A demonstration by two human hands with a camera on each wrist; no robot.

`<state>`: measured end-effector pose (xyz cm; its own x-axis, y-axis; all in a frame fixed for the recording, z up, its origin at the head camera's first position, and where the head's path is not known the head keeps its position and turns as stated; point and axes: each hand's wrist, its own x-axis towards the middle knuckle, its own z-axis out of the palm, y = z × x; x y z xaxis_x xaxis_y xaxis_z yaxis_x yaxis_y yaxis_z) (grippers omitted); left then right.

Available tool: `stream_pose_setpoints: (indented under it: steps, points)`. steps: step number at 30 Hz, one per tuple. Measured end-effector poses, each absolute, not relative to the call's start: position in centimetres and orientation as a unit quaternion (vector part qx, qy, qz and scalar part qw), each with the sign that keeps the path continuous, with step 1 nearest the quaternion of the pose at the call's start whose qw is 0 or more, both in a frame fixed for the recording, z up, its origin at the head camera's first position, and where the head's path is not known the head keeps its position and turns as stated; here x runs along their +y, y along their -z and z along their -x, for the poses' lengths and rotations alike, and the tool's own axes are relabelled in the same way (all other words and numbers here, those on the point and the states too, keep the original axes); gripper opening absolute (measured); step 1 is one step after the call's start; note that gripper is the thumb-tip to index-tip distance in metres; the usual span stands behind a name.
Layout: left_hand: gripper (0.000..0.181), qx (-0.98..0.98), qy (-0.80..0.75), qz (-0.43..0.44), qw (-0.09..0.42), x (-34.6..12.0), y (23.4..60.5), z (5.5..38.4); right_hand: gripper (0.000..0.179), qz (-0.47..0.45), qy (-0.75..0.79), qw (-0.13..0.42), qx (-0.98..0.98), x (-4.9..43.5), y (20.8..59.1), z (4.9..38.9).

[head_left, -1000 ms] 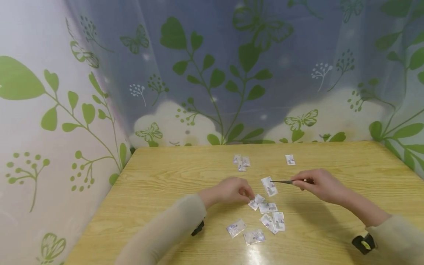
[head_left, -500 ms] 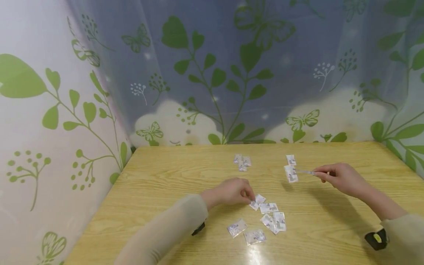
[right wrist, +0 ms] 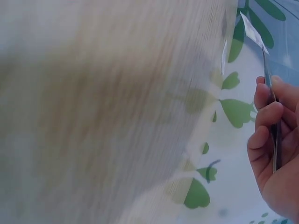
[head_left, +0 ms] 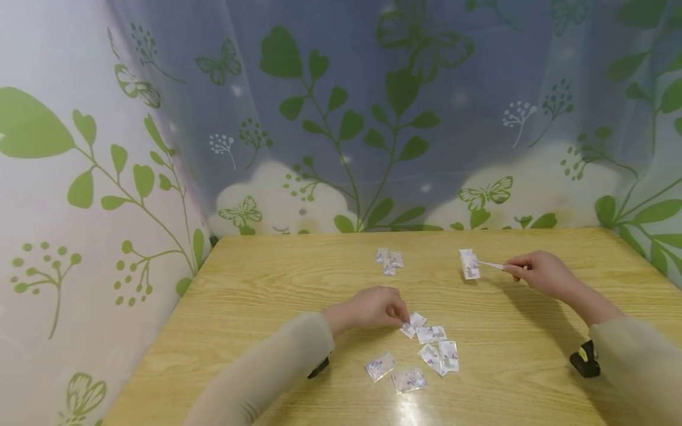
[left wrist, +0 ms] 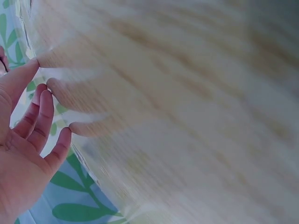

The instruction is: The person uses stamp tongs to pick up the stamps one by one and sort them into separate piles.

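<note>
My right hand [head_left: 542, 274] grips a pair of tweezers [head_left: 491, 265], whose tips hold a small white-and-purple printed packet [head_left: 471, 265] by its edge. This packet is over the far right of the table and covers most of the spot where another packet lay. In the right wrist view the tweezers [right wrist: 274, 140] lie along the curled fingers, with the packet [right wrist: 253, 32] at their tips. My left hand [head_left: 373, 307] rests its fingertips on the table beside a packet [head_left: 407, 329]. In the left wrist view its fingers [left wrist: 58, 149] touch the wood, thumb apart.
Several similar packets lie near the middle, including one pair [head_left: 449, 356] side by side. Two more packets, one at the front left [head_left: 380, 367] and one at the front [head_left: 409, 381], lie nearer me. A small group [head_left: 389, 267] sits farther back. Patterned curtains border the wooden table [head_left: 277, 272].
My right hand has carried the packet in the tweezers from the middle towards the far right, up over the lone packet there. My left hand has stayed put.
</note>
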<state>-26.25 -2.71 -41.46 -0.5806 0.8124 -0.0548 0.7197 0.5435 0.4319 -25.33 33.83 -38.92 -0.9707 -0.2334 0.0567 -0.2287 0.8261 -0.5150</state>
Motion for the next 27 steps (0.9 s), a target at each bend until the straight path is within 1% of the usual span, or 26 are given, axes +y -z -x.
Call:
stream_pose_setpoints:
  steps: [4,8,18,27]
  points:
    - [0.009,0.870,-0.187,-0.439,0.126,-2.9,41.4,26.2,0.033,0.137,0.254,-0.009,0.957,33.0,39.3,26.6]
    - [0.009,0.870,-0.187,-0.439,0.125,-2.8,41.3,26.0,0.033,0.141,0.244,-0.010,0.959,32.6,39.7,27.2]
    - [0.008,0.873,-0.171,-0.441,0.117,-2.8,41.7,26.0,0.027,0.134,0.212,-0.015,0.968,31.9,39.9,27.1]
    - [0.008,0.877,-0.173,-0.433,0.117,-2.8,41.6,25.9,0.029,0.135,0.197,-0.025,0.971,32.1,39.9,27.0]
